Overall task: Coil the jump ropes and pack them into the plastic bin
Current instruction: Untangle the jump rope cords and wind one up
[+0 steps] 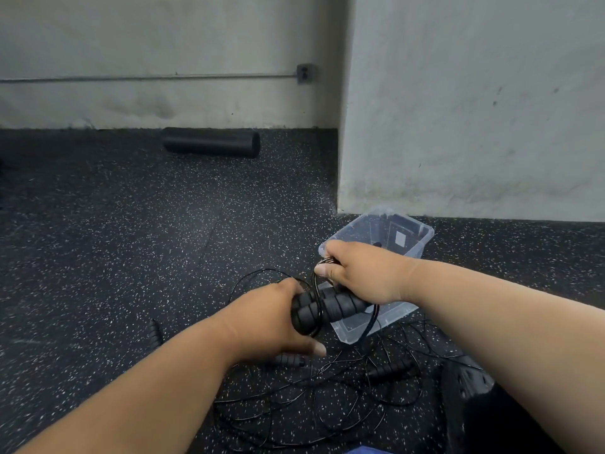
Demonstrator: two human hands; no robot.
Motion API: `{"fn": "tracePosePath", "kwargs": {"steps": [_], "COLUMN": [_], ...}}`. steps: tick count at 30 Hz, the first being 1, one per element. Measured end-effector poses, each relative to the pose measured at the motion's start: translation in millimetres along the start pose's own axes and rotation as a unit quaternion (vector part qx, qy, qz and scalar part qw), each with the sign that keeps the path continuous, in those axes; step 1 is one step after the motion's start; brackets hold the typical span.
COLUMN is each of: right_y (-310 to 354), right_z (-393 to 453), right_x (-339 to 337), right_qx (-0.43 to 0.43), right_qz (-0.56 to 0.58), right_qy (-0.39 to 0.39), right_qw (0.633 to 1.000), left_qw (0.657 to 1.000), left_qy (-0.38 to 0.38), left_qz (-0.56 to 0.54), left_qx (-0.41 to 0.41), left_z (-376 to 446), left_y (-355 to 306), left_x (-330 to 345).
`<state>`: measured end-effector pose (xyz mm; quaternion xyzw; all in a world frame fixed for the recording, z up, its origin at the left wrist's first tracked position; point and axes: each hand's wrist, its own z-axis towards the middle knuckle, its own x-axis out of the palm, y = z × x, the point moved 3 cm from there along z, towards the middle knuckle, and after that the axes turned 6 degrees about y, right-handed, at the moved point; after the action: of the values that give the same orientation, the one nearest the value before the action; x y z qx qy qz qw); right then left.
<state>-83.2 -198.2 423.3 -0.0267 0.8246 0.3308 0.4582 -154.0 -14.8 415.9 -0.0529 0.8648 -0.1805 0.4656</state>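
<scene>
My left hand (271,319) grips two black ribbed jump rope handles (327,308) held side by side. Just right of it, my right hand (357,271) grips a coil of thin black cord (319,267) from the same rope, above the near-left part of the clear plastic bin (415,224). The bin stands on the floor by the wall corner; my hands hide part of its inside. More jump ropes lie loose on the floor below my hands, a tangle of black cord (327,398) with handles (389,371) among it.
A black foam roller (211,141) lies by the far wall. A grey wall column (458,109) rises behind the bin. Another loose handle (155,332) lies left of my forearm. A dark object (471,381) sits at the lower right on the speckled rubber floor.
</scene>
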Motion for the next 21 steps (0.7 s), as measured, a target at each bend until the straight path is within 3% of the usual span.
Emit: {"fn": "tracePosePath", "kwargs": {"steps": [8, 15, 21], "right_y": [-6, -6, -7], "right_z": [1, -1, -5], "right_x": [1, -3, -13], "right_qx": [-0.042, -0.067, -0.071], "right_qz": [0.0, 0.025, 0.013], "right_qy": [-0.089, -0.114, -0.128], "right_qw": [0.995, 0.991, 0.989], "left_qw": [0.988, 0.932, 0.913], "left_qy": [0.026, 0.078, 0.122], "left_qz": [-0.15, -0.355, -0.389], "left_qx": [-0.008, -0.002, 0.037], "left_z": [-3, -7, -10], "left_y": [7, 5, 10], "left_x": [-6, -6, -8]}}
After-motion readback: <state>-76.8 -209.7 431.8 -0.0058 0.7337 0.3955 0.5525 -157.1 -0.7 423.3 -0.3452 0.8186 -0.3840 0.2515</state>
